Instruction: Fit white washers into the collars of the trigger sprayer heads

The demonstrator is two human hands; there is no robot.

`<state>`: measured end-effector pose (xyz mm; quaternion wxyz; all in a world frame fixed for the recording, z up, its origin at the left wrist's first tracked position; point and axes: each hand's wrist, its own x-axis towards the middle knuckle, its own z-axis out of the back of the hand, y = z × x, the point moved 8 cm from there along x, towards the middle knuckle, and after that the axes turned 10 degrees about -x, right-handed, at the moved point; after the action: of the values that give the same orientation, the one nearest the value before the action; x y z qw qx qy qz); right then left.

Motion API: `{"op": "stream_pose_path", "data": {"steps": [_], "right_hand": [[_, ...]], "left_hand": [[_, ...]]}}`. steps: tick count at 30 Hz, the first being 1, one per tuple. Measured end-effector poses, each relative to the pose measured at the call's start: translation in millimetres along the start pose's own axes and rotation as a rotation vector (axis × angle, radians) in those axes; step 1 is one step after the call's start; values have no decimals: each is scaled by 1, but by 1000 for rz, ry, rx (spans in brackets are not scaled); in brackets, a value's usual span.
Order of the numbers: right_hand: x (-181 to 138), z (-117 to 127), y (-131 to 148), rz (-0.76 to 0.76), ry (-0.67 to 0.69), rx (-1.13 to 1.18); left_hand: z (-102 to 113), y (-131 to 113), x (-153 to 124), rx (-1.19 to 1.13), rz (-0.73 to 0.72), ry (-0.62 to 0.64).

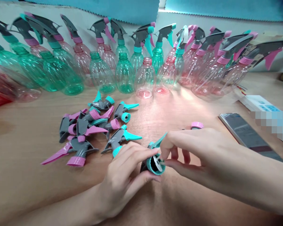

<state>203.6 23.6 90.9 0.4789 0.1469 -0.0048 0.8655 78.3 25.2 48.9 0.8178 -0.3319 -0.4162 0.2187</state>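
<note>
My left hand [129, 172] grips a trigger spray head [162, 171], its teal collar tilted up toward me so the dark opening shows. A small white disc-like insert [157, 164] with a short pale stem sits tilted in that opening. My right hand [191, 150] is closed in a pinch on the stem, its fingertips at the collar's rim. To the left of my hands lies a loose pile of grey trigger spray heads [82, 124] with pink or teal collars and levers. Behind my right hand, a pink collar [197, 125] is partly hidden.
Clear green and pink bottles [124, 73] stand in rows along the back, some topped with spray heads, others uncapped. A phone [247, 135] lies at right, beside a white power strip [261, 103]. Something red [0, 91] in clear plastic is at the left edge.
</note>
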Motion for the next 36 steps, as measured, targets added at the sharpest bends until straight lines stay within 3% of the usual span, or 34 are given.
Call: {"op": "stream_pose_path", "data": {"steps": [3, 16, 36], "right_hand": [[-1, -12, 5, 31, 172, 124], [-4, -9, 7, 5, 107, 73], [1, -9, 0, 6, 144, 145]], "left_hand": [[0, 0, 0, 1, 17, 6], [0, 1, -2, 11, -36, -24], [-1, -2, 1, 32, -7, 15]]}}
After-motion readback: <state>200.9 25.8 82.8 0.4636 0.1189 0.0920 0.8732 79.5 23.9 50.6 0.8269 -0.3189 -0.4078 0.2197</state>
